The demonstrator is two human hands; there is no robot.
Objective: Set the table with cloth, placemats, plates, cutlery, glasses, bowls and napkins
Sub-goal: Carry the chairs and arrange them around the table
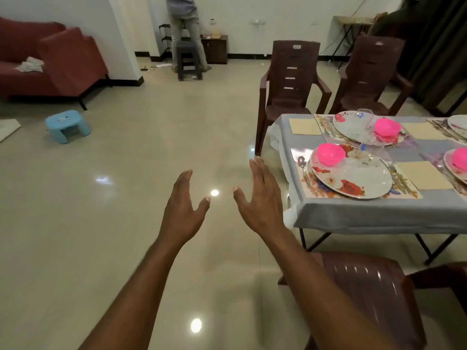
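At frame center, over bare floor (126, 223), both hands are hanging palm-down with nothing in them. Left grip (183, 210): wide, fingers spread, thumb out toward the middle. Right grip (261, 198): wide too, fingers extended and pointing up-frame, sitting just left of the table (366, 215) corner, not touching it.

Table is occupying the right-middle of frame, wearing a grey-blue cloth (353, 210) that's draping over the near edge. Nearest setting: floral placemat (310, 190) carrying a floral plate (353, 178), with a pink bowl (331, 153) sitting on the plate's upper left part. A spoon (302, 168) is lying on the mat just left of the plate; more cutlery (394, 168) just right of it, type hard to tell. A beige napkin (422, 174) is lying flat further right. Something clear, likely a glass, is showing near the plate's top, too blurred to confirm.

Far setting, up-frame: second plate (353, 127) with second pink bowl (386, 127), a clear glass (364, 116) on it, second napkin (304, 126) to its left.

Brown plastic chairs (290, 79) are standing behind the table, another brown chair (366, 286) at lower right. Blue stool (68, 125) at left, red sofa (50, 61) upper left. A person (187, 29) is standing at top center, by a dark stool (189, 60).
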